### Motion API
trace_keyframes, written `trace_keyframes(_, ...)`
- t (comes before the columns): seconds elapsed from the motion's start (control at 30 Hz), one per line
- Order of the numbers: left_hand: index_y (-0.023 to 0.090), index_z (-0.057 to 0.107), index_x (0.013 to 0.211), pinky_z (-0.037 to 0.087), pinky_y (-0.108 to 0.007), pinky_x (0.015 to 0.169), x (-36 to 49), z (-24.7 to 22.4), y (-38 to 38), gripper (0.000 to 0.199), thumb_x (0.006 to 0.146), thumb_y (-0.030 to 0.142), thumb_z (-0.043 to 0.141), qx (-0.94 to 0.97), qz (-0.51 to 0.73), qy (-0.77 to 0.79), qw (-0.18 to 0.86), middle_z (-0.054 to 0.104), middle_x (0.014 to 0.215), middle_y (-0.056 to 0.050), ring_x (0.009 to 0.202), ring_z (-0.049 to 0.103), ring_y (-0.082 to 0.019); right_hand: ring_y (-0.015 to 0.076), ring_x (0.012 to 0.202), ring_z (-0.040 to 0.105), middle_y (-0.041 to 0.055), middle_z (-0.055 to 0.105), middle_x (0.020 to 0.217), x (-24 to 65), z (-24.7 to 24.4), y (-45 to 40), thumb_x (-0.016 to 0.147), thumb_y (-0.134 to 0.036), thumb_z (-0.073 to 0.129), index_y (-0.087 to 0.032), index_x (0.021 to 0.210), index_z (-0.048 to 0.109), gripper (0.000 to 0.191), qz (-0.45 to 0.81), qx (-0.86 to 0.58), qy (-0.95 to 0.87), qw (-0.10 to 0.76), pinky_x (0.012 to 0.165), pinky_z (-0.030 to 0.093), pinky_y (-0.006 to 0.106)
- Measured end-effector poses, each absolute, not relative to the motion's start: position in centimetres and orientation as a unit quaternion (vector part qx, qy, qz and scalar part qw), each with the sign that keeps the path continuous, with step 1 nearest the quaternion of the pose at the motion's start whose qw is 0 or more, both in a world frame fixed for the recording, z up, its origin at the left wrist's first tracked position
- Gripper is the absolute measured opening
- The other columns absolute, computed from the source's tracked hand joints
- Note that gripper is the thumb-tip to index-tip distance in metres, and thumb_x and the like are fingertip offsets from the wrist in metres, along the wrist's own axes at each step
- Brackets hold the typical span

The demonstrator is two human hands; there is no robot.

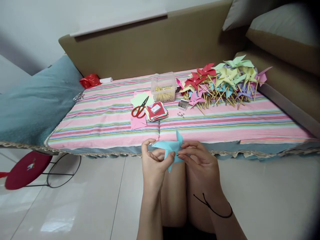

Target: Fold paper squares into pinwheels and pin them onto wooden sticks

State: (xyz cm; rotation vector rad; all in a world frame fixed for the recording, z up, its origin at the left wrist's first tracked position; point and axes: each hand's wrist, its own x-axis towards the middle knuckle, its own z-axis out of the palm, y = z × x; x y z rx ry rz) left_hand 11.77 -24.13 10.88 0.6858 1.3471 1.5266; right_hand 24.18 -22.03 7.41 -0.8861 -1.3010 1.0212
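A light blue paper pinwheel (172,146) is held over my lap, its blades folded in toward the middle. My left hand (157,158) grips it from the left, thumb pressed near the centre. On the other side, my right hand (200,158) has its fingertips pinched by the pinwheel's centre; a small dark point shows there, perhaps a pin, too small to be sure. Beyond my hands lie small metal pieces (181,114) beside an open little box (183,104). Red-handled scissors (140,108) rest on pale green paper (136,100), near a stack of coloured paper squares (160,115).
A clear plastic box (163,80) of thin sticks stands mid-sofa on a striped cover (105,110). Many finished pinwheels (226,78) on sticks are heaped at the right. A red plastic bag (90,81) lies far left. A dark red stool (28,170) is on the floor.
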Motion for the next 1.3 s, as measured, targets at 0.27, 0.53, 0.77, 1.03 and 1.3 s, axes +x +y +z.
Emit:
trace_keyframes(0.27,0.025,0.035,0.106,0.044,-0.017,0.051,12.4,11.6,-24.6,0.059,0.064,0.015,0.076,0.294,0.628,0.553,0.462,0.068,0.056,0.007,0.042,0.055,-0.007,0.0188,0.093,0.061,0.0011,0.064,0.093,24.6,7.9,-22.3,0.081,-0.016,0.073,-0.033,0.083,0.078,0.017,0.435,-0.377,-0.574,0.583,0.081,0.051,0.034)
trace_keyframes(0.53,0.025,0.037,0.105,0.044,-0.017,0.051,12.8,12.2,-24.8,0.057,0.064,0.014,0.075,0.288,0.636,0.557,0.449,0.068,0.057,0.007,0.043,0.057,-0.008,0.0205,0.097,0.060,0.0018,0.065,0.094,24.6,8.2,-22.4,0.081,-0.017,0.071,-0.031,0.081,0.076,0.014,0.430,-0.390,-0.579,0.572,0.085,0.050,0.037)
trace_keyframes(0.77,0.025,0.038,0.105,0.045,-0.018,0.051,12.7,12.1,-24.7,0.057,0.063,0.015,0.076,0.287,0.636,0.556,0.453,0.068,0.057,0.007,0.043,0.057,-0.009,0.0193,0.096,0.061,0.0014,0.066,0.095,24.4,8.2,-22.5,0.082,-0.015,0.070,-0.029,0.081,0.074,0.014,0.427,-0.386,-0.574,0.582,0.086,0.050,0.036)
trace_keyframes(1.03,0.026,0.039,0.105,0.045,-0.018,0.052,12.7,12.2,-24.6,0.058,0.062,0.015,0.077,0.280,0.634,0.557,0.458,0.068,0.056,0.007,0.043,0.057,-0.009,0.0202,0.095,0.062,0.0024,0.066,0.093,24.3,8.3,-22.5,0.081,-0.015,0.070,-0.027,0.080,0.073,0.013,0.412,-0.395,-0.575,0.586,0.086,0.052,0.038)
trace_keyframes(1.3,0.026,0.039,0.104,0.042,-0.016,0.050,12.7,12.3,-24.6,0.055,0.065,0.015,0.075,0.295,0.628,0.562,0.452,0.067,0.056,0.008,0.043,0.056,-0.008,0.0199,0.096,0.061,0.0020,0.066,0.094,24.4,8.4,-22.5,0.082,-0.015,0.070,-0.028,0.080,0.073,0.013,0.412,-0.397,-0.574,0.586,0.086,0.051,0.037)
